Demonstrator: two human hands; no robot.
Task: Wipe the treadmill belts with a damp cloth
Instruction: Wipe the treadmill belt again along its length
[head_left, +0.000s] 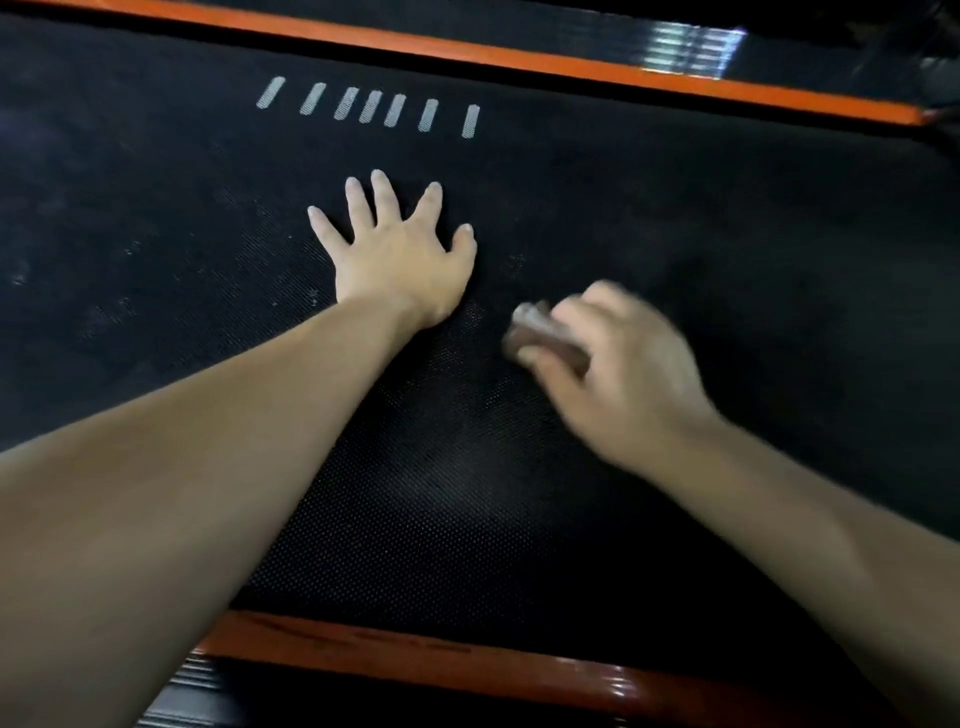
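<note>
The right hand (613, 364) is curled round a small wad of brownish cloth (545, 338), thumb and fingers bunched over it so that only a crumpled corner shows at the hand's left side. Hand and cloth are both smeared by blur, so the exact lie of each finger cannot be told. The cloth sits low against the black treadmill belt (727, 260), at about the middle of the belt's width. Just to its left and a little farther away, the left hand (395, 249) lies flat on the belt, palm down, with all five fingers straight and spread wide and holding nothing. The two hands are near each other but do not touch. The left forearm (208, 467) runs in from the lower left corner and the right forearm (831, 519) from the lower right. Between them the belt shows its fine dotted texture, with pale dusty patches left of the flat hand. Beyond the left hand's fingertips a row of seven short white dashes (369, 106) is printed on the belt. An orange side rail (467, 52) borders the belt's far edge, and a second orange rail (467, 654) borders the near edge. Below that, at the bottom left, is a ribbed dark strip (182, 691).
</note>
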